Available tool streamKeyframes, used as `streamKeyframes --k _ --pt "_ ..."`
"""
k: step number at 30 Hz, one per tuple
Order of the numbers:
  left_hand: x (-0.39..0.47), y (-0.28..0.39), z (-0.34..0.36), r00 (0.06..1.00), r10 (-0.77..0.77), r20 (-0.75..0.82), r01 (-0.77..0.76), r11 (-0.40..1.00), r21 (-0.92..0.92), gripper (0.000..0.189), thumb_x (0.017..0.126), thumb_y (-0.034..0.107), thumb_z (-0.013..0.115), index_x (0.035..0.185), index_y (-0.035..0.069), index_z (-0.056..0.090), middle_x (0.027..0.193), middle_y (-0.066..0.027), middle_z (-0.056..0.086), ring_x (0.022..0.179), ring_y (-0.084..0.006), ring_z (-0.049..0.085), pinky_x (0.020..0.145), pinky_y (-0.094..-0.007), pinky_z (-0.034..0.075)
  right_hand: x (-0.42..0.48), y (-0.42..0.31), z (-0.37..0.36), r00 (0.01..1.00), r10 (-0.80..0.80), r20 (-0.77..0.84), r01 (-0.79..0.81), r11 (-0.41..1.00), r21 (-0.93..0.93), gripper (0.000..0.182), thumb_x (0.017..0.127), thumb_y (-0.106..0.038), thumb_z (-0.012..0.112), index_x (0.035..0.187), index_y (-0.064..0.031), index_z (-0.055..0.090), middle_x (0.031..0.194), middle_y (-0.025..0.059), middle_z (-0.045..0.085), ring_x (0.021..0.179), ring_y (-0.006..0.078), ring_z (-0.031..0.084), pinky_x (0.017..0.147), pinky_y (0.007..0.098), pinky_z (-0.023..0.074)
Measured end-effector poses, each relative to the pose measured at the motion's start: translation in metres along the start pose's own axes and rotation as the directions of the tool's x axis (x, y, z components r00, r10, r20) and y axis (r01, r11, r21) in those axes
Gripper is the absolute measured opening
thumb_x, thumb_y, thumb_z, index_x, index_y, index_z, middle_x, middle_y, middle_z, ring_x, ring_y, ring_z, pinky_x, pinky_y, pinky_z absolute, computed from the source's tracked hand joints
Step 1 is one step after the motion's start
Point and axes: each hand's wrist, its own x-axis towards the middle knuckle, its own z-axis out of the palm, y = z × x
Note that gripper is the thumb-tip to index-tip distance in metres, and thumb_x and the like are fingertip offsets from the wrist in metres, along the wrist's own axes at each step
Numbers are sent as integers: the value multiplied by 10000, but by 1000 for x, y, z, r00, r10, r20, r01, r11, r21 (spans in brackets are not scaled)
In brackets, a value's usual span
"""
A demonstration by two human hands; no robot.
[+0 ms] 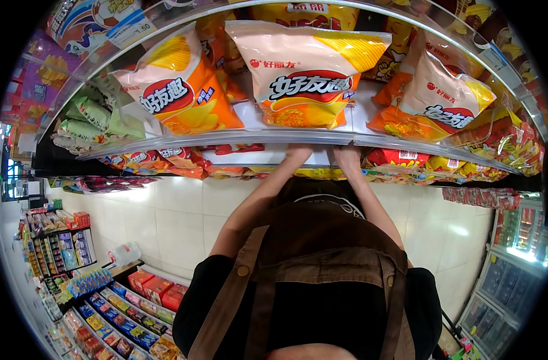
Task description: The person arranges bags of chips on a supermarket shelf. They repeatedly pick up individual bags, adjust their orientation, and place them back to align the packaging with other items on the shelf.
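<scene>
Both arms reach forward to a lower shelf of snack bags, under the edge of the shelf above. My left hand (299, 152) shows only as far as its back and wrist; the fingers are hidden behind the upper shelf's clear front rail (238, 137). To its right, my right hand (347, 154) is likewise cut off by the rail, so what either hand holds cannot be seen. Orange and cream potato chip bags stand on the upper shelf: one at left (183, 85), one in the middle above my hands (305, 76), one at right (436, 99). Red snack bags (397, 157) lie right of my right hand.
Green snack bags (87, 117) fill the upper shelf's left end. Small orange bags (143, 161) line the lower shelf at left. Behind are shelves of packaged goods (116, 315), red boxes (154, 285) and glass-door coolers (499, 270). Pale floor tiles (179, 207) lie below the shelves.
</scene>
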Motion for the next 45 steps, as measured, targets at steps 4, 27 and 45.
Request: streamKeyframes --k 4,27,45 --pt "-2 17 -12 999 24 28 -22 997 -70 421 933 307 462 1217 12 560 1241 -242 561 1167 -388 519 990 -455 399 4 4 1 990 13 142 -7 999 -45 377 816 -224 613 1095 29 599 1048 265 623 969 436 603 862 490 481" --pt "-87 3 -75 871 83 -484 -129 990 -62 346 867 93 592 1182 -36 533 1149 -286 540 1066 -471 496 916 -493 414 -28 -93 -11 950 -163 268 159 987 35 317 831 -106 614 1104 46 557 928 310 604 826 466 591 748 501 484" --pt "-85 -83 -160 840 -4 -543 11 1000 9 662 833 82 569 1387 -107 260 1360 -343 372 1262 -478 369 1075 -467 312 -15 -167 107 941 -213 261 85 900 427 580 872 -293 612 1300 38 402 1129 265 577 1029 430 560 879 464 454"
